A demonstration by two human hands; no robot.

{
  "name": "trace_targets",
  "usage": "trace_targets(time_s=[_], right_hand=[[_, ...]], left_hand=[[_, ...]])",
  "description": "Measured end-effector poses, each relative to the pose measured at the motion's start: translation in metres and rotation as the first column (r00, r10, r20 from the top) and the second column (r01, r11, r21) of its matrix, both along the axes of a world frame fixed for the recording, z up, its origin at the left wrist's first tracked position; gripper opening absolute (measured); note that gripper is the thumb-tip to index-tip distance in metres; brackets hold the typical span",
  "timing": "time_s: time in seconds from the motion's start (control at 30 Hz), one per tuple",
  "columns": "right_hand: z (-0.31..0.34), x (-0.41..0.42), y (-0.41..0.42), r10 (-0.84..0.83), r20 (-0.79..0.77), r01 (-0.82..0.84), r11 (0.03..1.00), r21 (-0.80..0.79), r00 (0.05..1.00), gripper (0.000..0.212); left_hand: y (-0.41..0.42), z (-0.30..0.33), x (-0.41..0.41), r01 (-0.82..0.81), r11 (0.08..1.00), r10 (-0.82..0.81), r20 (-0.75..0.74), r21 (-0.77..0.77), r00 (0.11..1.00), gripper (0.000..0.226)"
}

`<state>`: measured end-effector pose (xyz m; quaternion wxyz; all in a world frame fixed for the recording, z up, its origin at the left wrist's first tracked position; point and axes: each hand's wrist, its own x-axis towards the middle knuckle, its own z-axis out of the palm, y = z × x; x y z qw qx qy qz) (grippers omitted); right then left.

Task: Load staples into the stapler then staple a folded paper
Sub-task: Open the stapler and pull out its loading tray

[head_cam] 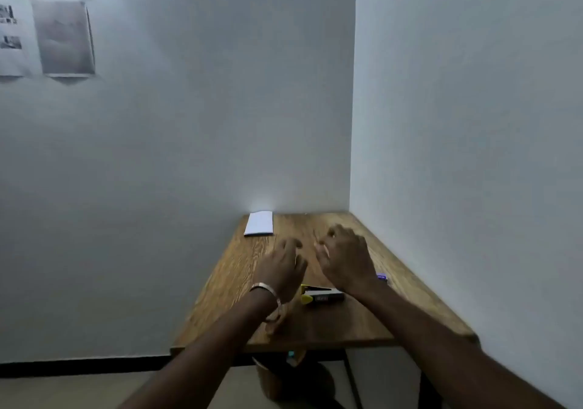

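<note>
Both hands hold nothing. The left hand [284, 266] and the right hand [345, 257] hang over the desk [362, 323] with loose, slightly bent fingers, so neither grip has closed on anything.

The stapler [320, 295], black and yellow, lies on the desk just behind the hands, closer to the person. It looks untouched. A small purple thing [382, 277], maybe the staple box, peeks out just right of the stapler, partly hidden by the right wrist. The folded paper [259, 223] lies far past the stapler, by the wall.

I think the first job is picking up the stapler. Pull a hand back to it, hold its body firmly, then open the top slowly.
</note>
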<state>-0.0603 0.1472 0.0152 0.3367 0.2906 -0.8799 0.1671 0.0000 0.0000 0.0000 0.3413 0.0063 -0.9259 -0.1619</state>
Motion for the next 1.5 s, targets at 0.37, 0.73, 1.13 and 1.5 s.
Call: trace_targets(time_s=[0.37, 0.73, 1.13, 1.5], right_hand=[[-0.054, -0.002, 0.008, 0.088, 0.519, -0.178, 0.976, 0.126, 0.850, 0.026], [-0.042, -0.008, 0.011, 0.470, 0.683, -0.188, 0.874, -0.448, 0.559, 0.012], [-0.034, -0.008, -0.008, 0.665, 0.595, 0.004, 0.665, -0.746, 0.453, 0.014], [-0.042, -0.014, -0.029, 0.753, 0.591, 0.289, 0.520, -0.804, 0.290, 0.018]], left_hand=[[-0.004, -0.046, -0.001, -0.093, 0.994, 0.067, 0.394, 0.047, 0.916, 0.035], [-0.010, -0.040, -0.002, 0.071, 0.918, -0.185, 0.265, 0.389, 0.946, 0.012], [-0.011, -0.029, -0.013, 0.173, 0.296, -0.374, -0.053, 0.939, 0.926, 0.020], [-0.008, -0.026, -0.019, 0.155, 0.220, -0.400, -0.056, 0.963, 0.915, 0.017]])
